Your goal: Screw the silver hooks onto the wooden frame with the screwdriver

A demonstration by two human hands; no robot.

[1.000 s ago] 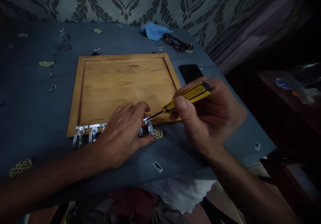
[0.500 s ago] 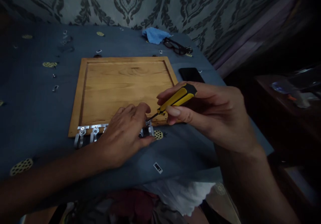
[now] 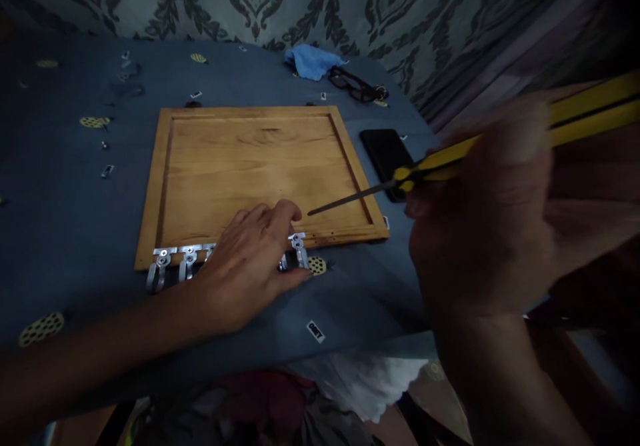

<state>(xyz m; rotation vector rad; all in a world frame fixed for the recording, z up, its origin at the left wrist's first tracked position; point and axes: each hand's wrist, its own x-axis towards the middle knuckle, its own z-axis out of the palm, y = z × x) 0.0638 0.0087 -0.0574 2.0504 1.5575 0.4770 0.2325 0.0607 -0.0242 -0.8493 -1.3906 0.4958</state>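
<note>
Board [image 3: 250, 159] on a table [image 3: 370, 306], hooks [image 3: 189, 259] along its near edge; phone [image 3: 384, 149] to its right, glasses [image 3: 350, 87] and cloth [image 3: 313, 63] behind.

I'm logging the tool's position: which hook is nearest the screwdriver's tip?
The rightmost hook, beside the left hand. The other hooks lie farther left along the edge of the board, farther from the screwdriver's tip.

Room above wooden panel [image 3: 240, 159], left hand [image 3: 245, 266] blocking hooks [image 3: 189, 258]
</note>
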